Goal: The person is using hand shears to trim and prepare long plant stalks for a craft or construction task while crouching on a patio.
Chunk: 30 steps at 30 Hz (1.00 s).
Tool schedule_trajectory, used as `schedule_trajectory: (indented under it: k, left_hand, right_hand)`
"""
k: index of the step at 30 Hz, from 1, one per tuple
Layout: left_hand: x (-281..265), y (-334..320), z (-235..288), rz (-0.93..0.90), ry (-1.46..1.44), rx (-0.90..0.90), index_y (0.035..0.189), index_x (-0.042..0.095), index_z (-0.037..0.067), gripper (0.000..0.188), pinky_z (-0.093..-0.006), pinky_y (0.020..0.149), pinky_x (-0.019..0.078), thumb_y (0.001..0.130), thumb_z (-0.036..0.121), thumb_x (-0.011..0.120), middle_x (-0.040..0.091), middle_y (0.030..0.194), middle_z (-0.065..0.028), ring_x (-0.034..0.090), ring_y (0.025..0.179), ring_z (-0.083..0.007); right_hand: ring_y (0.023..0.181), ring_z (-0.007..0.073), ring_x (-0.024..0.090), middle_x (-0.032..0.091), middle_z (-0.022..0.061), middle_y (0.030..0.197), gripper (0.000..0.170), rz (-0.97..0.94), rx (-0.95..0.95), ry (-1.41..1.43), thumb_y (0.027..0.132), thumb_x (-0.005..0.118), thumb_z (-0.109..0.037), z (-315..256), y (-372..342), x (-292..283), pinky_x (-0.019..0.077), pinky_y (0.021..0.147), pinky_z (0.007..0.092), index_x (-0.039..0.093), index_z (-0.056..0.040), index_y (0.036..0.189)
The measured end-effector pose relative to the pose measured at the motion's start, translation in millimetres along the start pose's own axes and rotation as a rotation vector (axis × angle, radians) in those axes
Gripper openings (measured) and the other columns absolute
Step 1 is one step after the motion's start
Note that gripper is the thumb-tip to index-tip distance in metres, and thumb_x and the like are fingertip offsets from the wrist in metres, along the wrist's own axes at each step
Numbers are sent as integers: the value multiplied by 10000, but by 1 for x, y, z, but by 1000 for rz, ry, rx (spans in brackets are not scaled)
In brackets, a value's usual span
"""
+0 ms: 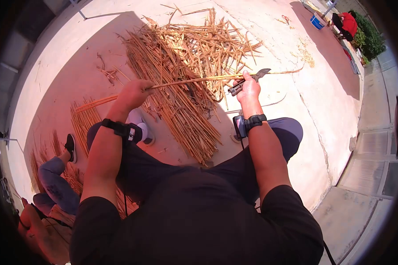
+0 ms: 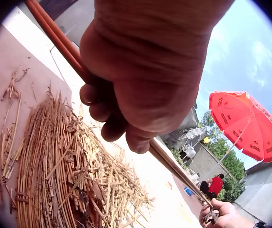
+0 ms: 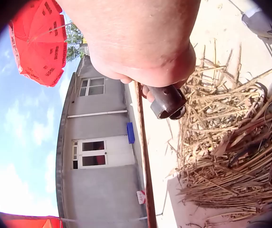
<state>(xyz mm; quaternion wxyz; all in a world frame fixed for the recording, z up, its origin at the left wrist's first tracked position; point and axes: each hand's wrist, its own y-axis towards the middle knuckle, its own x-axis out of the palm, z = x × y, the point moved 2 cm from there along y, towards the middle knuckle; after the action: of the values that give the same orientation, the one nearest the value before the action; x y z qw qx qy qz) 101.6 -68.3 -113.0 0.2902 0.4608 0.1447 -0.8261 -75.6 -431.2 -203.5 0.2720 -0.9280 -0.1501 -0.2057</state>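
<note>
Long thin dry stalks (image 1: 185, 81) stretch across in front of me, over a big heap. My left hand (image 1: 138, 93) grips them with curled fingers; in the left wrist view a pair of reddish-brown stalks (image 2: 57, 40) enters that hand (image 2: 148, 90). My right hand (image 1: 250, 90) holds pruning shears (image 1: 262, 73), blade end pointing away to the right and handles back toward the left. The stalk passes at its thumb, beside the shears, and its thin tip runs on to the right. In the right wrist view the dark handle ends (image 3: 168, 102) stick out below the right hand (image 3: 140, 42).
A heap of cut stalks (image 1: 172, 88) lies between my feet, with loose scraps (image 1: 225, 44) beyond. Another stalk bundle (image 1: 85, 121) lies left, near a seated person's leg (image 1: 57, 181). Far right are a person in red (image 1: 349, 24) and a blue bucket (image 1: 317, 21).
</note>
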Motion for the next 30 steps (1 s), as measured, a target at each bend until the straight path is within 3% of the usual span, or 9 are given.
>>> schedule_trajectory:
  k: [4, 6, 13, 15, 22, 26, 30]
  left_hand:
    - [-7, 4, 4, -69, 145, -66, 997, 700, 67, 168, -470, 748, 513, 881, 181, 658, 672, 858, -175, 653, 869, -395]
    - [-7, 4, 4, -14, 172, -45, 1005, 703, 68, 168, -463, 768, 523, 877, 163, 650, 680, 884, -180, 660, 895, -395]
    - [21, 27, 21, 35, 128, 63, 1069, 699, 48, 221, -448, 797, 536, 852, 70, 659, 687, 928, -186, 670, 922, -385]
    - [32, 36, 29, 39, 104, 147, 1077, 714, 85, 241, -463, 805, 534, 855, 59, 623, 703, 977, -177, 668, 942, -388]
    - [47, 51, 64, -51, 14, 129, 1083, 709, 67, 222, -452, 833, 532, 876, 106, 636, 698, 992, -175, 664, 963, -386]
    - [41, 53, 49, -10, 34, 123, 1082, 709, 72, 222, -443, 826, 533, 873, 111, 643, 698, 1002, -164, 662, 969, -378]
    - [22, 50, 20, 68, 66, 95, 1074, 715, 92, 221, -440, 812, 532, 863, 116, 653, 687, 963, -153, 659, 957, -370]
  right_hand:
    - [611, 216, 608, 625, 91, 822, 78, -13, 27, 3, 963, 652, -72, 3, -2, 3, 560, 523, 369, 599, -15, 963]
    - [585, 225, 589, 604, 93, 851, 168, 19, 80, 63, 918, 669, -5, 8, 1, 5, 524, 487, 379, 527, -45, 998]
    - [557, 229, 600, 607, 103, 837, 180, -35, 51, -6, 920, 673, -23, 27, -31, 26, 525, 447, 367, 525, -21, 1022]
    - [542, 239, 606, 604, 113, 809, 168, -39, 68, -53, 927, 673, -36, 37, -40, 34, 529, 439, 380, 527, -11, 1005]
    - [535, 200, 584, 594, 80, 812, 219, -127, 13, -101, 915, 689, -46, 43, -64, 56, 517, 462, 342, 496, -28, 1016]
    - [558, 196, 588, 577, 103, 815, 208, -140, 108, -204, 959, 649, -77, 34, -80, 60, 515, 464, 364, 462, -34, 1039]
    - [601, 174, 587, 565, 100, 820, 163, -330, 131, -260, 1011, 579, -132, 47, -61, 43, 480, 496, 333, 445, -56, 1065]
